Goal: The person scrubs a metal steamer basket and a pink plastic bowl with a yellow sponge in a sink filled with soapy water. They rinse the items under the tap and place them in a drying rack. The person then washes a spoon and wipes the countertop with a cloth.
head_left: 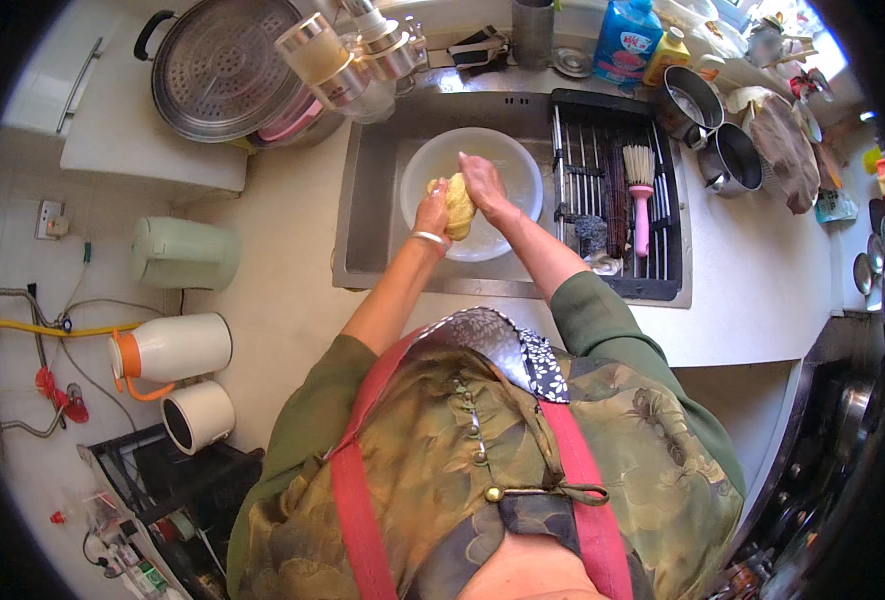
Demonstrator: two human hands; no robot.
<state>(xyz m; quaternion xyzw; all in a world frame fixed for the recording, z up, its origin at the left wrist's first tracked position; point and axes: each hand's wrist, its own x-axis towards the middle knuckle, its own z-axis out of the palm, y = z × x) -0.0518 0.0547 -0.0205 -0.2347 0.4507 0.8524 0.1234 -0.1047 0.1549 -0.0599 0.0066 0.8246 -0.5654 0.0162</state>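
A lump of yellow dough (pixel 459 208) is held over a round translucent plastic bowl (pixel 514 244), which stands in a stainless steel sink (pixel 375 187). My left hand (pixel 433 210), with a silver bangle at the wrist, grips the lump from its left side. Against the lump's upper right side lies my right hand (pixel 482 182), its fingers extended and the palm turned towards the dough. Whether the right palm presses on it is hard to tell. The bowl's contents look pale and are partly hidden by both hands.
Right of the bowl, a black drying rack (pixel 652 288) holds a pink-handled brush (pixel 641 217) and a dark scourer (pixel 591 234). Two metal pots (pixel 731 159) stand further right. Behind the sink are a blue detergent bottle (pixel 626 41) and a metal faucet fitting (pixel 334 82). A green kettle (pixel 186 253) stands left.
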